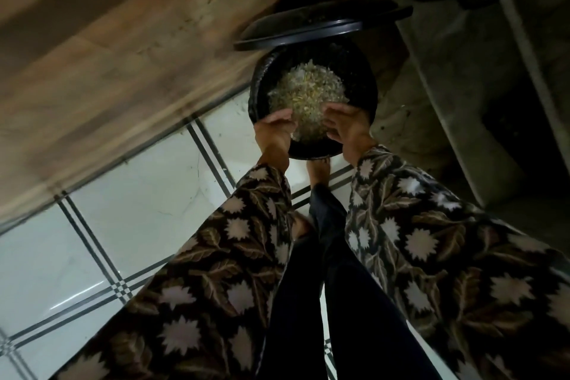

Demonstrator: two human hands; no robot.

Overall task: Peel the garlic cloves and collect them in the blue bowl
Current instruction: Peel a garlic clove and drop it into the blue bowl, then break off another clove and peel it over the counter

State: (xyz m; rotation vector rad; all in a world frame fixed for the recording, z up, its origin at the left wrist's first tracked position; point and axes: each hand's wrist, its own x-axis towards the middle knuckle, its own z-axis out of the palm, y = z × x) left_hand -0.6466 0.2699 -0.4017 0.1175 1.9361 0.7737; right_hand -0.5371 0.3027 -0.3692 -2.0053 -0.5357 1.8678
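Garlic peelings (308, 92) filled the black bin (365, 83), upper centre. My left hand (274, 131) and right hand (347, 126) hung over it, fingers curled inward; I couldn't tell if they gripped anything.

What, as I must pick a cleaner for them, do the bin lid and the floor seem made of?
Bin lid: probably moulded plastic, black and semi-gloss; its thin rolled rim catches a soft highlight. Floor: apparently glazed ceramic tile, white and glossy, with streaky light reflections and dark lines along the joints. The dim light leaves both uncertain.
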